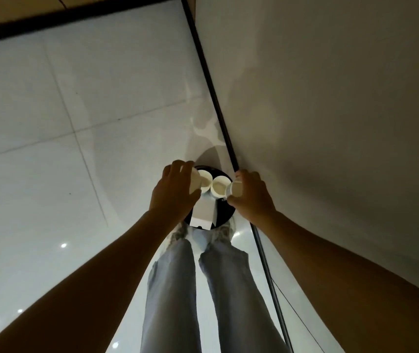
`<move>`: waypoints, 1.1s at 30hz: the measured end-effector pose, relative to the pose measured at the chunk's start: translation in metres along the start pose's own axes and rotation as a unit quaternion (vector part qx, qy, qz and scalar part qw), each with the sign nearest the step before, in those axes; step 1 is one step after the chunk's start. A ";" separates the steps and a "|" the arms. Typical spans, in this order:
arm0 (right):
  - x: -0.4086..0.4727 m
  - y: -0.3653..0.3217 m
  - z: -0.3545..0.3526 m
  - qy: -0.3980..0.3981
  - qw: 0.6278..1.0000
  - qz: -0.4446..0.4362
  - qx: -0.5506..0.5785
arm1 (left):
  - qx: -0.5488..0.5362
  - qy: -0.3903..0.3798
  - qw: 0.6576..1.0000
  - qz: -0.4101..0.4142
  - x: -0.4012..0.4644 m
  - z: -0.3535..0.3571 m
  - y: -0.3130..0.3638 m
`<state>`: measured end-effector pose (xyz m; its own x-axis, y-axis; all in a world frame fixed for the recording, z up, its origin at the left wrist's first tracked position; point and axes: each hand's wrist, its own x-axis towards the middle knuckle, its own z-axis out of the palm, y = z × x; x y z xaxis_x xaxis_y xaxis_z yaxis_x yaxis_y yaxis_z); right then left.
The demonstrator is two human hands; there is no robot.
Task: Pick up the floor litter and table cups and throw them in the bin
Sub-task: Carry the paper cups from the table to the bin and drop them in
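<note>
So I'm standing right over the bin (225, 215), a round black one sitting on the floor tight against the wall (330, 98), and I'm holding a cup in each hand above it. My left hand (174, 192) is wrapping its fingers round a white paper cup (195, 183) tipped on its side, thumb underneath, just over the bin's left rim. My right hand (250, 193) is gripping another white cup (235, 189), also tilted sideways, over the right rim. Down between my hands, two more cups (219, 186) are sitting mouth-up inside the bin, side by side, next to a flat white piece of paper litter (203, 212) leaning toward my shoes (226, 231). Everything's dim, glossy floor tiles (76, 174) all around.
</note>
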<state>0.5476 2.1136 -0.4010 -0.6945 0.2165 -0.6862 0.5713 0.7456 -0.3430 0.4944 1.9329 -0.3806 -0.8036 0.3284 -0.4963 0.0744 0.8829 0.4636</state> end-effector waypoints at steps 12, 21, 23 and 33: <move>0.109 0.062 0.111 -0.018 0.999 -0.038 -0.014 | -0.005 -0.048 0.999 0.018 0.097 0.129 -0.050; 0.111 0.087 0.147 -0.005 0.999 -0.040 -0.037 | 0.010 -0.125 0.991 0.053 0.111 0.171 -0.060; 0.111 0.085 0.146 0.000 0.998 -0.045 -0.046 | 0.020 -0.134 0.989 0.056 0.116 0.173 -0.059; 0.054 0.043 0.097 0.007 0.998 -0.045 -0.033 | 0.022 -0.093 0.995 0.017 0.045 0.114 -0.058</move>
<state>0.5772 2.0959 -0.5150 -0.7483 0.1551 -0.6449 0.4760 0.8028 -0.3592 0.5218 1.9343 -0.5139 -0.6775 0.4113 -0.6098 0.1285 0.8825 0.4525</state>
